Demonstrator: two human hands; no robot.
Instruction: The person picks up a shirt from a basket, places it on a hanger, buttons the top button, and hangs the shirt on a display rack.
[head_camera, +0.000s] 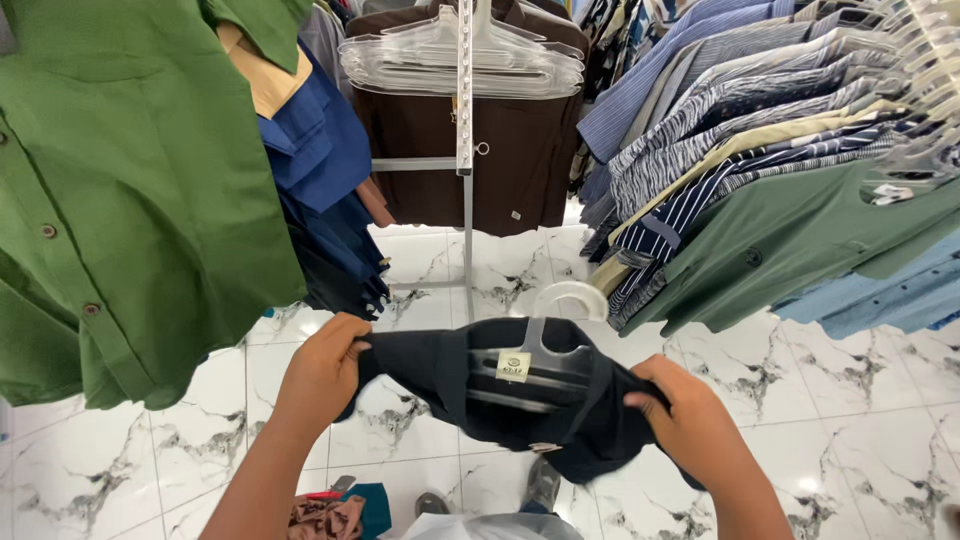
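Note:
A dark navy shirt (440, 375) hangs on a clear plastic hanger (560, 300) and is held out flat in front of me above the floor. My left hand (322, 370) grips the shirt's left shoulder. My right hand (690, 415) grips its right shoulder. A small pale tag (513, 366) sits at the collar, under the hanger's hook.
A green shirt (130, 200) hangs close on the left, with blue garments (320, 160) behind it. A metal rack post (466, 150) carries several empty clear hangers (460, 60) and a brown shirt (520, 160). A row of striped and green shirts (760, 190) fills the right. White marble tiles (880, 420) lie below.

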